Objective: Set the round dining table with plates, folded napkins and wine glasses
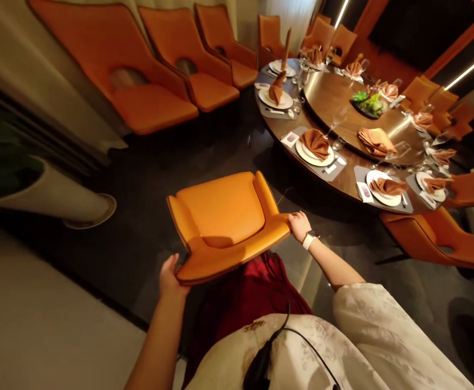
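Note:
An orange leather chair [224, 208] stands right in front of me, its back toward my body and its seat facing away. My left hand [170, 275] grips the left end of the chair's backrest, with the thumb on top and the other fingers hidden behind the edge. At the opposite end, my right hand [299, 225] is wrapped over the right corner of the backrest. A watch with a white strap [310, 238] sits on my right wrist. The chair's legs are hidden under the seat.
A round dining table [273, 127] with plates, glasses and folded napkins [316, 144] stands ahead to the right. Several orange chairs [155, 105] line the curtain at the left. A white planter [70, 189] is left; another orange chair [443, 238] is right.

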The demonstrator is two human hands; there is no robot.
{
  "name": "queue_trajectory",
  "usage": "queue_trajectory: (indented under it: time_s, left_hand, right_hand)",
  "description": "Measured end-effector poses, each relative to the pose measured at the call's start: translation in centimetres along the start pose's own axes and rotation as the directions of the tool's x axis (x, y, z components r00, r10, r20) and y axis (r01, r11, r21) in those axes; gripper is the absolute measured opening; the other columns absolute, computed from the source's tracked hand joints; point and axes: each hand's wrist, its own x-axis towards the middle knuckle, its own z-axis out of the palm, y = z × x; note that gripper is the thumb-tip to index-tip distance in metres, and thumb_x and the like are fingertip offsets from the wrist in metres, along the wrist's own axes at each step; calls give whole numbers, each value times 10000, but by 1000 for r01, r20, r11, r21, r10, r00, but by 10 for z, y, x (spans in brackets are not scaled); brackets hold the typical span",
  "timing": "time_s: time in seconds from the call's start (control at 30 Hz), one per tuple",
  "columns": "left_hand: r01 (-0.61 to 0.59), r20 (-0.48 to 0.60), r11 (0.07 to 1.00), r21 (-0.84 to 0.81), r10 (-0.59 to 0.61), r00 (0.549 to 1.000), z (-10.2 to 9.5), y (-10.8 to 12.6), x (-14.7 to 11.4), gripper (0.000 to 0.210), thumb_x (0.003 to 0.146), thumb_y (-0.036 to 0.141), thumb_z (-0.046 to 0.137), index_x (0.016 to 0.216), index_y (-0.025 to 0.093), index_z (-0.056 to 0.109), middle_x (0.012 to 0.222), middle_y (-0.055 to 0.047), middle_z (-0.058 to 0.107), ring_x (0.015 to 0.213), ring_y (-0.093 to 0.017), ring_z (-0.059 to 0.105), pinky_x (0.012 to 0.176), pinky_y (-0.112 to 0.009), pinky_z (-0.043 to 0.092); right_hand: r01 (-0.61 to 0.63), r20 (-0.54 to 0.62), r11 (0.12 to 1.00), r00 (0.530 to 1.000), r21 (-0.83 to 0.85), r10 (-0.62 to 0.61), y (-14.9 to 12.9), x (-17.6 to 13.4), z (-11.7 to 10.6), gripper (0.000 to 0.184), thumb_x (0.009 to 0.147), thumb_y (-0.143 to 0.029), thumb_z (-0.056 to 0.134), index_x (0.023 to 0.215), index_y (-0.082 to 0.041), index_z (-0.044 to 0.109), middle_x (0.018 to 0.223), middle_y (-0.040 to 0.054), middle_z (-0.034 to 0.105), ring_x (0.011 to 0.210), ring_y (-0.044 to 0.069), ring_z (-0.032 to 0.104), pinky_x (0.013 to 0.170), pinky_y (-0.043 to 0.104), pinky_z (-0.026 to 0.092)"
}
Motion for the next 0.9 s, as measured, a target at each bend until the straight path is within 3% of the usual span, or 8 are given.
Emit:
queue_trajectory:
  time_s: [0.13,0.27,0.4,0.5,0.63,0.73,0.83,0.9]
  left_hand:
    - [59,15,997,-56,-59,998,36,-10,-22,550,770,165,509,1309,189,617,684,19,539,516,-122,511,531,-230,528]
    - [3,144,989,146,-24,989,88,-9,-43,792,584,27,489,1345,210,610,642,28,505,485,-110,505,476,-186,469]
    - [-58,266,944,325,-33,963,149,-36,-75,682,517,47,483,1163,158,674,696,-8,587,509,-130,550,466,-214,463]
    - [-84,342,884,461,-89,935,188,-80,-110,420,546,84,503,926,165,660,668,3,587,449,-121,492,396,-215,364]
    - [-164,483,785,598,-190,855,226,-161,-167,217,608,134,568,817,176,611,565,46,511,410,-97,423,381,-189,243]
    - [-198,570,743,639,-283,772,249,-225,-208,347,642,143,613,983,179,665,650,22,612,478,-110,520,436,-194,339]
    - [-227,645,753,618,-320,694,271,-281,-238,448,663,155,696,1110,181,680,911,-52,729,730,-173,682,641,-246,516]
    - [-261,687,748,610,-335,645,285,-311,-253,483,673,178,747,1151,178,684,1051,-87,738,891,-221,711,773,-286,551]
  right_hand:
    - [-66,-26,995,997,80,68,43,-60,25,318,984,-102,366,1145,-143,637,1104,148,721,1222,273,523,1135,402,235]
    - [-111,-29,983,993,145,117,80,-118,42,275,941,-96,410,1075,-168,639,1025,135,720,1108,285,548,1014,401,320]
    - [-196,-42,955,977,225,210,132,-181,60,254,893,-85,458,1050,-175,635,1018,122,721,1099,280,555,977,387,344]
    - [-315,-54,906,938,281,343,181,-229,79,257,901,-88,452,1040,-173,650,1084,121,726,1185,269,545,1049,384,325]
    - [-545,-40,794,818,269,574,254,-293,108,322,940,-93,406,1102,-160,675,1193,135,715,1305,267,516,1177,428,234]
    - [-688,-14,684,703,242,711,304,-340,128,362,999,-136,342,1153,-159,669,1271,154,687,1398,275,455,1168,462,282]
    - [-781,54,567,598,261,799,343,-385,144,381,1038,-202,299,1174,-167,653,1334,151,655,1476,274,365,1042,408,436]
    - [-811,74,512,551,282,831,360,-409,152,406,1046,-217,271,1201,-172,644,1357,136,641,1505,264,320,998,371,473]
